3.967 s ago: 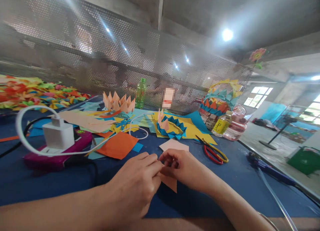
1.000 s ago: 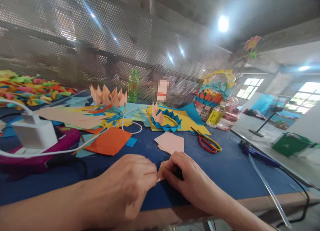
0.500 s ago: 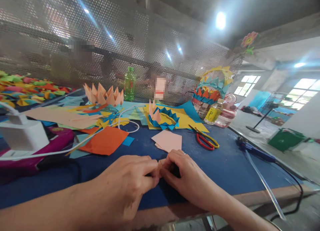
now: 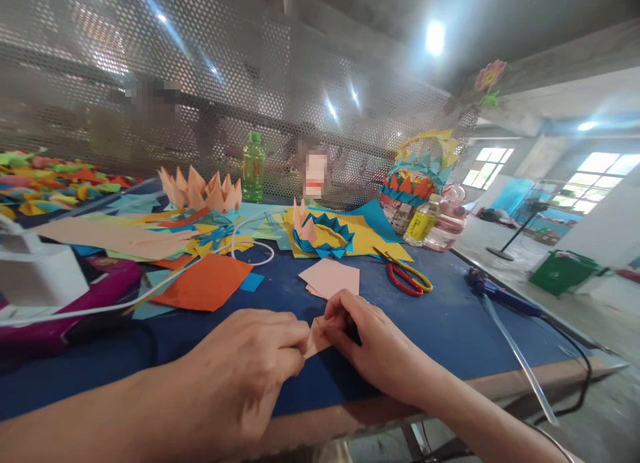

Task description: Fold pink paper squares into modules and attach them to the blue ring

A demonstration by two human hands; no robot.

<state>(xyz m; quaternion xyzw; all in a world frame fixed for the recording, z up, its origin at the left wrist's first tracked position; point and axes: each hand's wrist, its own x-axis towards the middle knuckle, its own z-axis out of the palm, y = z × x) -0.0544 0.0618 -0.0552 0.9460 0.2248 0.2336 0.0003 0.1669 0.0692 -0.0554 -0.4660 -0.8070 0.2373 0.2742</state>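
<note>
A small folded piece of pink paper (image 4: 318,338) is held between my two hands, close to the table's front edge. My left hand (image 4: 265,363) pinches its left end, and my right hand (image 4: 367,339) has thumb and forefinger closed on its upper right part. Just beyond them lies a short stack of pale pink paper squares (image 4: 333,279). Behind the stack, a blue zigzag paper ring (image 4: 327,237) with pink points at its left rests on yellow sheets. Red and yellow handled scissors (image 4: 407,279) lie to the right.
Orange paper (image 4: 205,283), a white cable and a purple power strip (image 4: 103,293) with a white charger are on the left. A glue gun (image 4: 505,296) with a clear stick lies right. Bottles and paper crowns stand behind.
My hands have parted slightly, so more of the folded pink paper shows between them. The whole view has shifted a little, with things on the table now further left.
</note>
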